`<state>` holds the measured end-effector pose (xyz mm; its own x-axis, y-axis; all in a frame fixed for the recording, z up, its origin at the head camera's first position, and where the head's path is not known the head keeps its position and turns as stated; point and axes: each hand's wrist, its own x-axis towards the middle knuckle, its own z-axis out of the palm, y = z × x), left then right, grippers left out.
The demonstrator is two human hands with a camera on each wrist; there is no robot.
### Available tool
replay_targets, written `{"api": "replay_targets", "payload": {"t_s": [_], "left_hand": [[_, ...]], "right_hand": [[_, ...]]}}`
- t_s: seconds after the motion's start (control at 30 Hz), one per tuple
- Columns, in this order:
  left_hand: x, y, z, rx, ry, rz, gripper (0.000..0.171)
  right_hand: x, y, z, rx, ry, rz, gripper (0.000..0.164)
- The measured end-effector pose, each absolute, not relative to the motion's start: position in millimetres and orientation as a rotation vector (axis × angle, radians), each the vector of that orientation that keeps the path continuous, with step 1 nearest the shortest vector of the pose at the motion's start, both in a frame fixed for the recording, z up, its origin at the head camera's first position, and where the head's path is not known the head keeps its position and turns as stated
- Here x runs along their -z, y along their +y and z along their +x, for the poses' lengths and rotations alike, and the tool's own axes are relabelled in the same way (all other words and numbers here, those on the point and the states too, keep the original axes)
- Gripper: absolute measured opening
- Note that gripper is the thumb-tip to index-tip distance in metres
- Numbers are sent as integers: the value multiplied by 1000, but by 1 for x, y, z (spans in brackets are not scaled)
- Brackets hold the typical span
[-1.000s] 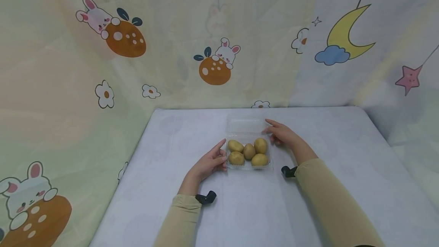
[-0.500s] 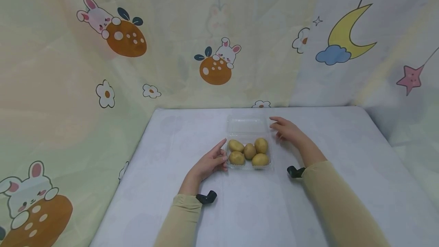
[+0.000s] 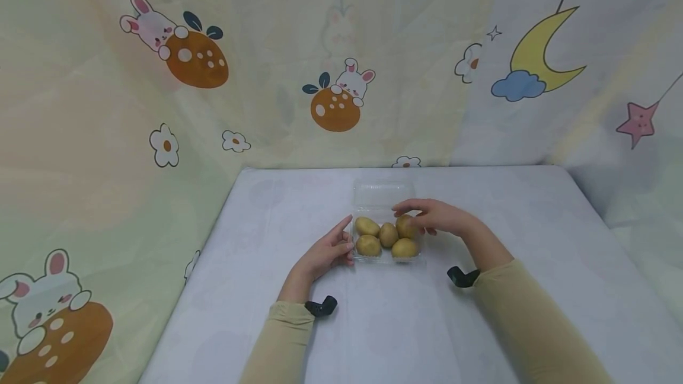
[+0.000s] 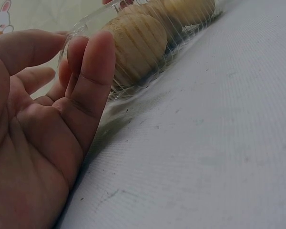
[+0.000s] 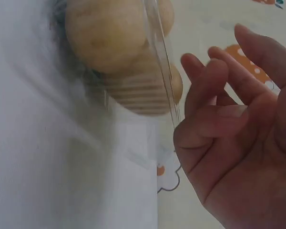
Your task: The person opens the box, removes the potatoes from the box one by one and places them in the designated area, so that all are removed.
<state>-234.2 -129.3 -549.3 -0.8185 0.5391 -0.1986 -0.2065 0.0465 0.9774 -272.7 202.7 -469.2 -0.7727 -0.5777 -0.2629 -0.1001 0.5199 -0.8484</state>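
A clear plastic clamshell box (image 3: 388, 260) stands on the table with its lid (image 3: 384, 194) lying back at the far side. Several potatoes (image 3: 368, 246) sit inside it. Beside the box's left wall rests my left hand (image 3: 322, 258), index finger pointing forward; in the left wrist view its fingertips (image 4: 99, 55) are at the wall, holding nothing. My right hand (image 3: 443, 218) hovers over the back right potato (image 3: 404, 227), partly covering it. Its fingers are loosely bent in the right wrist view, just beyond the box's rim (image 5: 164, 62), with nothing between them.
A white cloth covers the table (image 3: 384, 325). Behind it hangs a curtain (image 3: 267, 64) printed with rabbits, flowers and a moon. Dark wrist cameras are strapped at both sleeves.
My right hand first drew back to the right from the lid, then came left and nearer, over the back right potato. My left hand and the box have stayed in place.
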Motion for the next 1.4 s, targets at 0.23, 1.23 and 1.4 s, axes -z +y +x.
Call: {"api": "replay_targets", "payload": {"t_s": [0.23,1.23,1.4], "left_hand": [[550,-130,-234,-1836,1790,345,74],[548,-129,-233,-1829,1794,337,72],[549,-129,-233,-1843,1782,341,72]], "right_hand": [[469,190,-269,1061,2275,-588,48],[470,204,-269,920,2417,-617,37],[471,206,-267,946,2390,-651,38]]}}
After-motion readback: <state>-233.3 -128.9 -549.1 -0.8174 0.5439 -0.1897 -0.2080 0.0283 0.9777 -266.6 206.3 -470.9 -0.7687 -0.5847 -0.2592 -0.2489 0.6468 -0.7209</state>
